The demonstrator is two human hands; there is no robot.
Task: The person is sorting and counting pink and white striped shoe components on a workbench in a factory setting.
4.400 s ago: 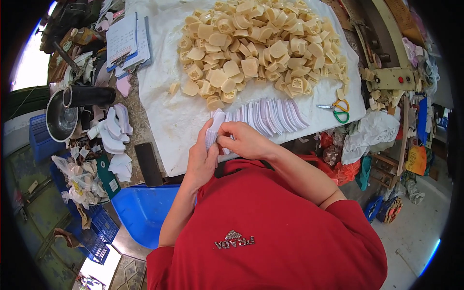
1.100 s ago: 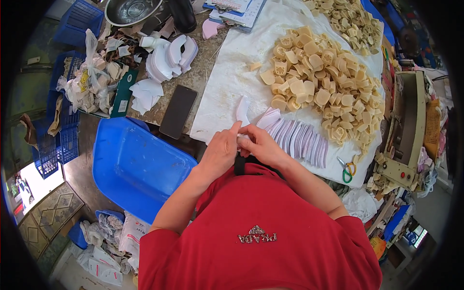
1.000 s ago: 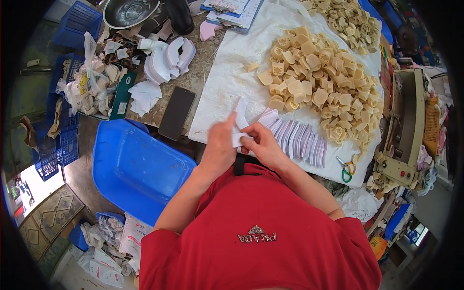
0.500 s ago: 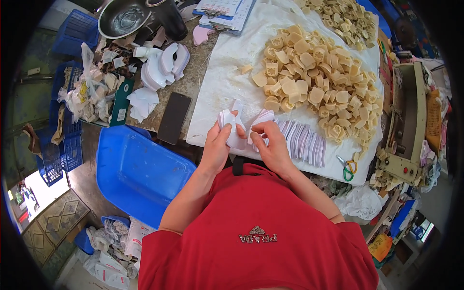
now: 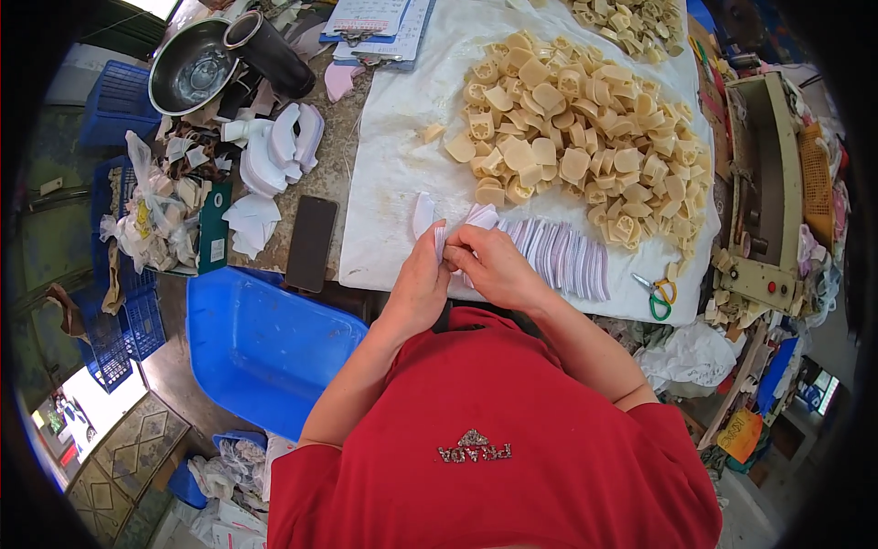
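My left hand (image 5: 419,285) is closed around a thin stack of white cut pieces (image 5: 440,238), held upright on edge. The fingers of my right hand (image 5: 495,265) pinch together at the near end of that stack, touching my left hand. The fingers hide most of the stack. One loose white piece (image 5: 422,215) lies flat just beyond my left hand. To the right of my hands runs a long row of white pieces (image 5: 560,259) standing on edge, with a small leaning bunch (image 5: 481,216) at its left end.
A large heap of cream moulded pieces (image 5: 576,137) covers the white sheet (image 5: 389,156) further back. Scissors (image 5: 657,296) lie at the right front. Left are a dark phone (image 5: 312,242), white shaped pieces (image 5: 267,160), a tumbler (image 5: 270,57) and, lower, a blue tub (image 5: 265,334).
My hands have come together on the stack, which was fanned out in my left hand. The right hand has moved left from the bunch. The whole view has shifted slightly.
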